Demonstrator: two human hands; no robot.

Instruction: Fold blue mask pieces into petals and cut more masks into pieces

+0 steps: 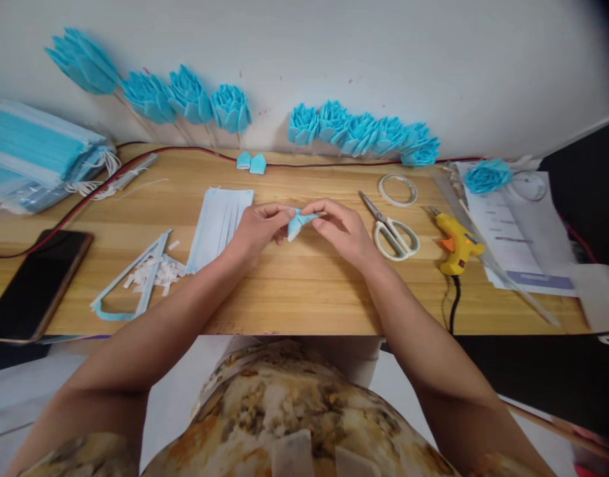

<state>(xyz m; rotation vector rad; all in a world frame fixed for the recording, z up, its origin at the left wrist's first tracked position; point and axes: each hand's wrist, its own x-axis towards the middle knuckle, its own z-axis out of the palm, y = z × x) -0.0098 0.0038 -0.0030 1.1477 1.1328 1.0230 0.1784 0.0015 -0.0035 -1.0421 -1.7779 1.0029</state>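
Between my hands, above the middle of the wooden table, is a small folded piece of blue and white mask fabric (298, 224). My left hand (264, 226) pinches its left side, and my right hand (340, 228) closes finger and thumb on its right side. Left of my left hand lies a pale blue face mask (219, 222) with pleats. To the right of my right hand rest white-handled scissors (391, 228), blades pointing away. Farther back, two small folded blue pieces (257, 163) sit side by side near the cable.
Blue fabric flowers (187, 94) on sticks lean along the wall. A yellow glue gun (456, 245) and tape roll (397, 190) lie right. On the left are a phone (38, 285), white scraps (158, 273), cut blue strips (118, 315) and a mask stack (40, 146).
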